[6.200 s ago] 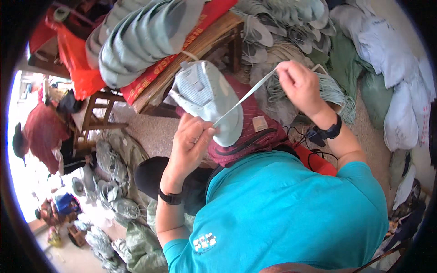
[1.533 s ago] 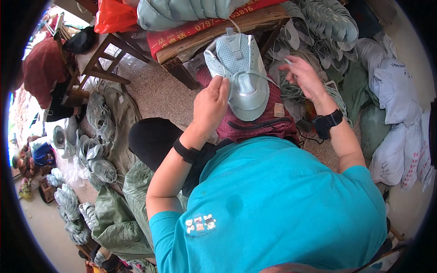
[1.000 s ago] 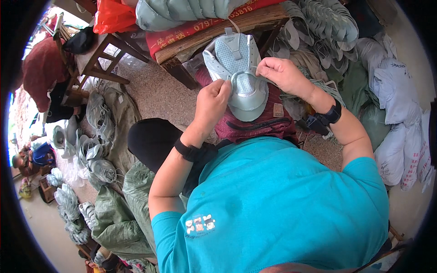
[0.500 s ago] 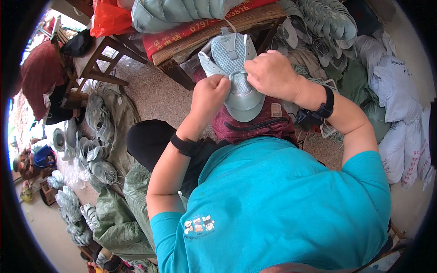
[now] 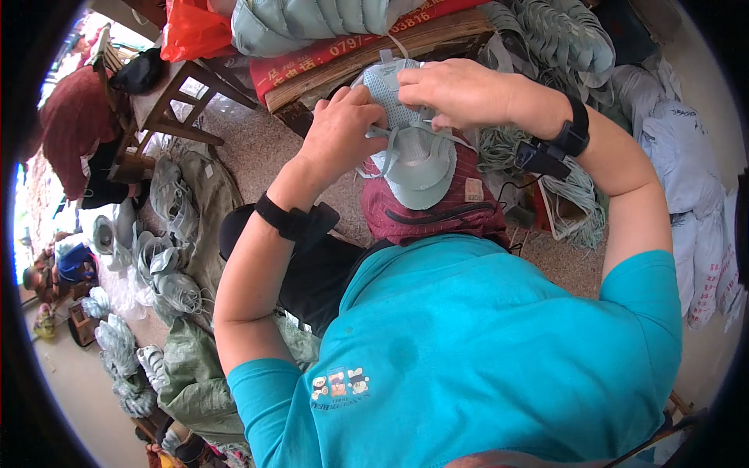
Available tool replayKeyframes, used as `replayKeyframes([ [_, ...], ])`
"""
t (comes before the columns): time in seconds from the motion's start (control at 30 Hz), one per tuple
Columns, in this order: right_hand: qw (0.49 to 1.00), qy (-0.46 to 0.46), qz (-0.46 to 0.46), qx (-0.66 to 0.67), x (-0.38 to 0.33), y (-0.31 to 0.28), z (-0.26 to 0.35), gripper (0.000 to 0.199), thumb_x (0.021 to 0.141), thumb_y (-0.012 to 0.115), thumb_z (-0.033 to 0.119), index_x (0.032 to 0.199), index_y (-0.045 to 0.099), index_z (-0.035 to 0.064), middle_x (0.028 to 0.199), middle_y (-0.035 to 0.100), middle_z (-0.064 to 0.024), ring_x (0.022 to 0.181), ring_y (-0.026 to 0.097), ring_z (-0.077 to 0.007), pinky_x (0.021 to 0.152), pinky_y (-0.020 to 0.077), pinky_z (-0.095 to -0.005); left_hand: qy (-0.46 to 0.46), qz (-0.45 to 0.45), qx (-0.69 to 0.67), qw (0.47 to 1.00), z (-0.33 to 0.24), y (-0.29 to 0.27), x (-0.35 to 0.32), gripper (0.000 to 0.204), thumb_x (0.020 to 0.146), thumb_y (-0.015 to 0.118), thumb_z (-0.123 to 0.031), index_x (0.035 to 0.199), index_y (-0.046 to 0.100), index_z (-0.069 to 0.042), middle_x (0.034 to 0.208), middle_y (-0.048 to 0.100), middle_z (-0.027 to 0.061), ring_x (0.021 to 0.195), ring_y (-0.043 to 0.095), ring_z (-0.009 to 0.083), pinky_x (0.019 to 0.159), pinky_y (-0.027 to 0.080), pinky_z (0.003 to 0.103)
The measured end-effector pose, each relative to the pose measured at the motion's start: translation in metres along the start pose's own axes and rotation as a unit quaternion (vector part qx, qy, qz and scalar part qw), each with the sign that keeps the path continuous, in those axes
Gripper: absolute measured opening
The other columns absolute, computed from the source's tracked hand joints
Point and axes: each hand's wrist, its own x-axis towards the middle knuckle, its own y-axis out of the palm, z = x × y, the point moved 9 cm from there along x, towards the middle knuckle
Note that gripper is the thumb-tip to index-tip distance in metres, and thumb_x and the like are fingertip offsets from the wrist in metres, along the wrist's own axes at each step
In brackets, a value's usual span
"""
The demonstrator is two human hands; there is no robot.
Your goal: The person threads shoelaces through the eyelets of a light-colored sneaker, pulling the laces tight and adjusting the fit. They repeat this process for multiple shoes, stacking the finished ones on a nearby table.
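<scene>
A pale grey-green shoe upper lies toe toward me on a maroon cloth bundle at my lap. A matching shoelace crosses its throat, below the mesh tongue, and loose lace hangs out at both sides. My left hand is closed on the left eyelet edge, its thumb low beside the lace. Over the tongue and right eyelet edge, my right hand has its fingers curled in a pinch at the lace. Both hands partly cover the eyelet rows.
Ahead stands a wooden bench with a red cloth and stacked uppers. Bundled laces hang at my right, near white sacks. A wooden stool and piled shoe uppers are at left.
Both hands were fists drawn close at the lace crossing. Now the left fingers have loosened and the right hand has shifted over the tongue. Loose lace shows at the sides.
</scene>
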Motion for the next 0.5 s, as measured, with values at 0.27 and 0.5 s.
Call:
replayKeyframes([
  [0.27, 0.993, -0.037, 0.07, 0.089, 0.017, 0.003, -0.009, 0.039, 0.064, 0.084, 0.008, 0.093, 0.058, 0.0032, 0.102, 0.055, -0.009, 0.098, 0.06, -0.0313, 0.082, 0.051, -0.0434, -0.102, 0.111, -0.116, 0.982, 0.025, 0.013, 0.009, 0.021, 0.081, 0.078, -0.027, 0.093, 0.076, -0.009, 0.096, 0.056, 0.0081, 0.09, 0.063, 0.0198, 0.077, 0.052, 0.033],
  [0.5, 0.996, -0.043, 0.004, 0.083, 0.013, 0.011, -0.01, 0.044, 0.064, 0.084, 0.009, 0.097, 0.055, 0.0062, 0.102, 0.051, -0.0081, 0.106, 0.055, -0.029, 0.09, 0.0431, -0.0445, -0.141, 0.14, -0.013, 0.98, 0.024, 0.02, 0.016, 0.026, 0.086, 0.073, -0.034, 0.092, 0.077, -0.009, 0.106, 0.057, 0.0119, 0.099, 0.061, 0.0259, 0.086, 0.049, 0.039],
])
